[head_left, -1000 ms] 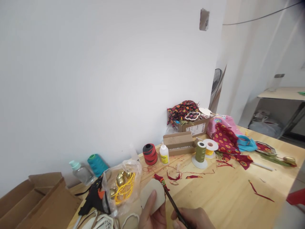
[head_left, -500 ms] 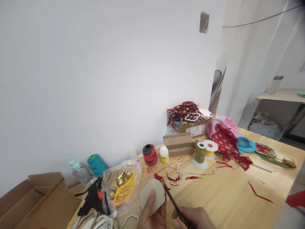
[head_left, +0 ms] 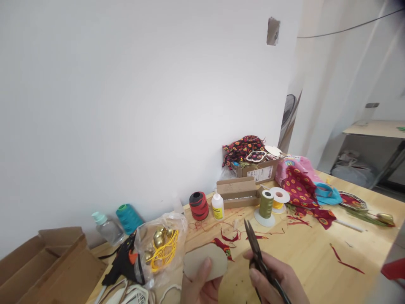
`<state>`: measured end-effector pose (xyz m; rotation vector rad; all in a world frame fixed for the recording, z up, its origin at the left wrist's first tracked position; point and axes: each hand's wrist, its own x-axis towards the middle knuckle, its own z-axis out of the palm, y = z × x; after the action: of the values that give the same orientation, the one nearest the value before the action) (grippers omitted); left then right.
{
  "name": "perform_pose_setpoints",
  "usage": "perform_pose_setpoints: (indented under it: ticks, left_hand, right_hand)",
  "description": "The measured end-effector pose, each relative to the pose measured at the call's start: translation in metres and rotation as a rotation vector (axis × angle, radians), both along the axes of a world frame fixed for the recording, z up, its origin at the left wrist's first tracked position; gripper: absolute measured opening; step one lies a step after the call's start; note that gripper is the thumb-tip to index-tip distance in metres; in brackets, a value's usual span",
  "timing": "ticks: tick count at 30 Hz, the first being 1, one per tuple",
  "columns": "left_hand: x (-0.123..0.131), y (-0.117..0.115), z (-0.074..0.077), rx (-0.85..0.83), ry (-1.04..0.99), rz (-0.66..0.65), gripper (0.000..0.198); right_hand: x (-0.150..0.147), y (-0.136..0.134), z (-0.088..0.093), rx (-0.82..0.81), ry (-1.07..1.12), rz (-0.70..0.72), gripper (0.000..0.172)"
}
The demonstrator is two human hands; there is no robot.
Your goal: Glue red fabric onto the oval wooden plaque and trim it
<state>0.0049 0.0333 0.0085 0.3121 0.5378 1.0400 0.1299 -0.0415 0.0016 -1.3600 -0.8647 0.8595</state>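
Observation:
Held low in front of me is a flat beige cardboard piece (head_left: 193, 261) with rounded corners, my left hand (head_left: 200, 286) closed on it with the thumb across its face. Red patterned fabric (head_left: 226, 248) sticks out past its right edge. My right hand (head_left: 278, 276) grips dark metal scissors (head_left: 253, 238), blades pointing up and slightly parted, to the right of the cardboard and apart from it. Thin red fabric scraps (head_left: 229, 236) lie on the wooden table (head_left: 319, 261) just beyond both hands.
Behind stand a red thread spool (head_left: 199, 206), a white glue bottle (head_left: 217, 205) and a green thread spool (head_left: 266, 204). On the left are a plastic bag (head_left: 169, 247) with gold bells and yellow cord, a black glue gun (head_left: 123, 264) and a cardboard box (head_left: 63, 266). Patterned fabric (head_left: 295, 185) lies back right.
My right hand has drawn the scissors away from the fabric edge, rightward, and they now point more upright. The cardboard piece has turned in my left hand and sits slightly lower.

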Motion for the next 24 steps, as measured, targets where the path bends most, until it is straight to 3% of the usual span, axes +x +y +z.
perform_pose_setpoints:
  ticks: [5, 12, 15, 21, 24]
  left_hand:
    - [0.009, -0.003, 0.004, 0.039, 0.164, 0.101, 0.034]
    - [0.010, 0.002, 0.000, 0.017, 0.259, 0.128, 0.030]
    - [0.010, 0.003, -0.003, 0.013, 0.274, 0.133, 0.030]
    - [0.011, 0.005, -0.007, 0.009, 0.302, 0.151, 0.031]
    - [0.013, 0.007, -0.008, 0.010, 0.343, 0.151, 0.031]
  right_hand:
    - [0.010, 0.009, 0.009, 0.143, -0.005, 0.075, 0.049]
    - [0.014, 0.006, -0.021, 0.091, -0.101, 0.178, 0.050]
    - [0.020, 0.001, -0.025, 0.109, -0.184, 0.206, 0.048]
    - [0.035, 0.002, -0.007, 0.122, -0.418, 0.201, 0.034]
    - [0.037, 0.020, 0.000, 0.133, -0.379, 0.269, 0.030]
